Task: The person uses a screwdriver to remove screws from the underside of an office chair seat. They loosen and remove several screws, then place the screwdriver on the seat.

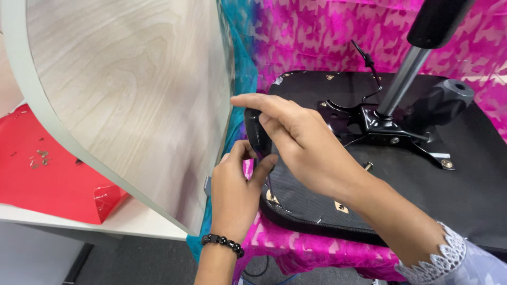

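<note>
While both hands crowd the near-left corner of the upturned chair seat (465, 190), I see my right hand (301, 142) arched over a small black part (257, 132) there, fingers curled around it and clamped on. My left hand (235, 184) comes up from below, thumb and fingertips pinching at the same black part's lower end, so the two hands are together, nearly touching. A dark bead bracelet (222, 244) sits on the left wrist; a pale lace-edged sleeve (454, 258) covers the right forearm.

Moving outward, the seat lies underside up on a bright pink patterned cloth (317, 37), with a few brass-coloured fittings (341, 207) showing along its near edge. At the seat's middle a black metal plate (369, 124) carries the gas-lift column (404, 79), tilting up toward the top right, with a black lever knob (449, 95) beside it.

Crowding the left, a curved wood-grain panel (132, 89) with a pale edge band stands just beside the hands and blocks that side. Behind it, a red sheet (47, 179) lies on a white tabletop (132, 221), small screws (38, 158) scattered on it.
</note>
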